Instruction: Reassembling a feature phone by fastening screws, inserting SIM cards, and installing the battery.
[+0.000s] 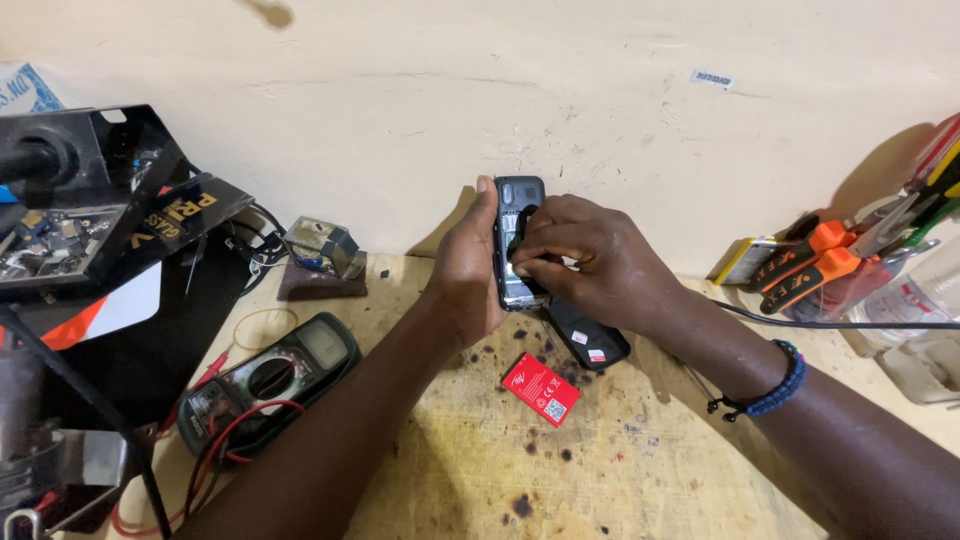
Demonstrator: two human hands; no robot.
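Head view looks down on two bare forearms reaching forward over a stained wooden bench (620,470) toward a cream wall. At the far edge of the bench, raised above it, the left hand (465,275) stands on edge, thumb side up, its fingers wrapped around the left flank of a small dark phone (518,240) held upright with its open back facing the camera; that hand is clamped on the phone. From the other side, the right hand (590,265) curls over the phone's right edge, knuckles up, fingertips (522,262) bent down and pressed into the open back compartment; whether they pinch anything small there cannot be told. A blue beaded bracelet (785,380) sits on the right wrist. Just below the hands, a black back cover (590,345) lies flat on the wood, and near it, toward the camera, a red battery (541,388). Well to the left lies a dark multimeter (270,380) with red leads coiled beside it. Orange-handled pliers (810,262) rest at the right, against the wall.
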